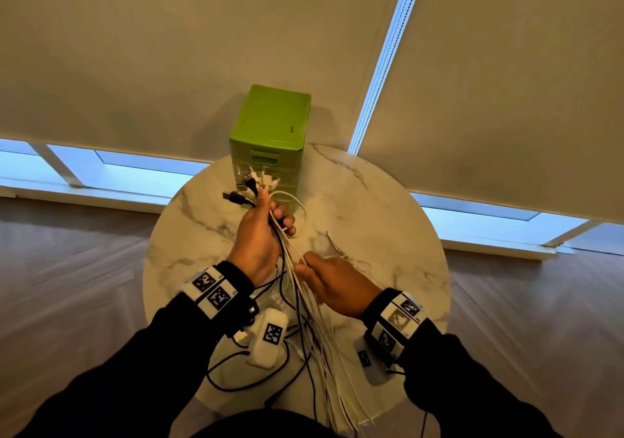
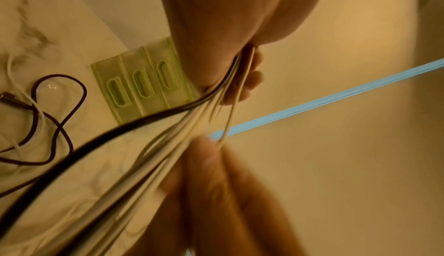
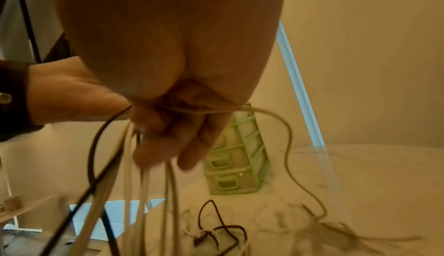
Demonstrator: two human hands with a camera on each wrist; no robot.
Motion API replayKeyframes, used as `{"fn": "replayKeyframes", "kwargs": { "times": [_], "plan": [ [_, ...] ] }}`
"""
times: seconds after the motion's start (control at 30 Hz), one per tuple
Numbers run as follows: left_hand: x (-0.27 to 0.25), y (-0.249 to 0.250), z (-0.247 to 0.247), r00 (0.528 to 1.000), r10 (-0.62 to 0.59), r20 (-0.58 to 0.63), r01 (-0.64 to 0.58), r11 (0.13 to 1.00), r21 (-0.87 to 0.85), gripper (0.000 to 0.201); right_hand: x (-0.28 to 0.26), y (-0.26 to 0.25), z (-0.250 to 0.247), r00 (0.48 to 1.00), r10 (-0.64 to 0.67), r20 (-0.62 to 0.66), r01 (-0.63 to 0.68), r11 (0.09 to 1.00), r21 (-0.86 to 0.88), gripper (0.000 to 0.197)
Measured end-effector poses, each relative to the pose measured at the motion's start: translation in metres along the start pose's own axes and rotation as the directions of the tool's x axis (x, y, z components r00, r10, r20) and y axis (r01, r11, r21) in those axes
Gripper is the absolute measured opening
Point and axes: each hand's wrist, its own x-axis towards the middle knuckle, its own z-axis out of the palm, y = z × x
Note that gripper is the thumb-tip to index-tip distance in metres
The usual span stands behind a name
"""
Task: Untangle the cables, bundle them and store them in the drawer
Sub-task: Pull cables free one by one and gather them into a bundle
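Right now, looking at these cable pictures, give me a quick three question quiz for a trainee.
1. True or false: the left hand grips the cables just below their plug ends.
2. What does the right hand pinch: A) a white cable, B) a drawer handle, C) a plug?
3. Are the drawers of the green drawer unit open or closed?

Key: 1 true; 2 A; 3 closed, as far as the views show.

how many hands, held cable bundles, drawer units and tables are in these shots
hands: 2, the left hand gripping the bundle and the right hand pinching one of its strands
cable bundle: 1
green drawer unit: 1
round marble table: 1
total: 5
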Motion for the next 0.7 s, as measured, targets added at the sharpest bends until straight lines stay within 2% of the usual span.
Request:
{"fn": "replayKeyframes", "kwargs": {
  "times": [0.07,0.13,0.27,0.37,0.4,0.47,0.57,0.63,0.7],
  "plan": [
    [0.009,0.011,-0.006,1.000,0.013,-0.008,-0.013,0.998,-0.069,0.036,-0.010,0.012,0.003,0.983,0.102,0.152,-0.115,0.990,0.079,0.032],
    [0.018,0.025,-0.012,0.999,0.039,0.001,-0.039,0.997,-0.072,0.036,-0.024,0.025,0.009,0.962,0.148,0.229,-0.190,0.966,0.176,0.032],
    [0.024,0.043,-0.018,0.992,0.126,-0.016,-0.125,0.992,0.009,0.037,-0.040,0.049,0.002,0.954,0.198,0.224,-0.237,0.958,0.159,0.044],
    [0.030,0.054,-0.023,0.979,0.199,-0.047,-0.198,0.980,0.029,0.036,-0.047,0.072,-0.008,0.904,0.359,0.230,-0.396,0.907,0.142,0.052],
    [0.031,0.056,-0.026,0.974,0.221,-0.049,-0.218,0.974,0.055,0.034,-0.048,0.079,-0.010,0.893,0.406,0.194,-0.434,0.891,0.133,0.055],
    [0.029,0.055,-0.030,0.964,0.263,-0.031,-0.255,0.954,0.155,0.028,-0.042,0.085,-0.016,0.890,0.456,0.001,-0.449,0.876,0.179,0.059],
    [0.019,0.034,-0.031,0.961,0.277,0.019,-0.260,0.875,0.408,0.024,-0.016,0.065,-0.028,0.816,0.490,-0.306,-0.380,0.855,0.353,0.052],
    [0.010,0.016,-0.026,0.971,0.238,0.039,-0.225,0.836,0.501,0.023,0.004,0.041,-0.035,0.794,0.429,-0.431,-0.311,0.895,0.319,0.045],
    [0.001,0.003,-0.018,0.981,0.190,0.043,-0.184,0.831,0.525,0.023,0.021,0.017,-0.036,0.812,0.341,-0.474,-0.239,0.935,0.263,0.041]
  ]
}}
